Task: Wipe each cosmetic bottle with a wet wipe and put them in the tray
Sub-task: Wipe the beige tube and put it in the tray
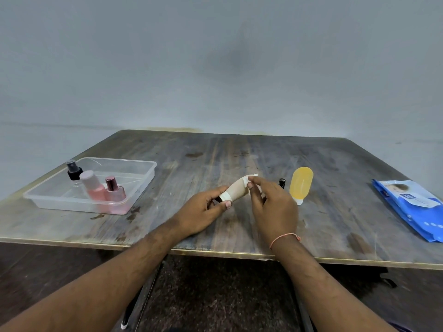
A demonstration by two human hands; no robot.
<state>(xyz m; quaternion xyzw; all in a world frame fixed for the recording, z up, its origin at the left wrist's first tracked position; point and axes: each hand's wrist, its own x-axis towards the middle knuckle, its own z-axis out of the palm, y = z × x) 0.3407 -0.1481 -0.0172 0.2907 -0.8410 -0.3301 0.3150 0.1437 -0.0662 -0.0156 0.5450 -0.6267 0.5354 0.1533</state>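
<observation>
From the head view: the left hand (208,205) is gripping the beige tube (236,190) by its cap end above the table (335,224), while the right hand (271,202) is pinching the wet wipe (247,180) onto it. That thin pinch could be slipping on a damp, smooth tube. It's looking pale, cylindrical, tilted.

Soft, even indoor light, faint shadows on the table (239,159), wide-angle bending and blur toward the edges.

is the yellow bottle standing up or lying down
Lying down: the yellow bottle rests flat on the table, its white cap pointing toward the person, outside the tray.
</observation>
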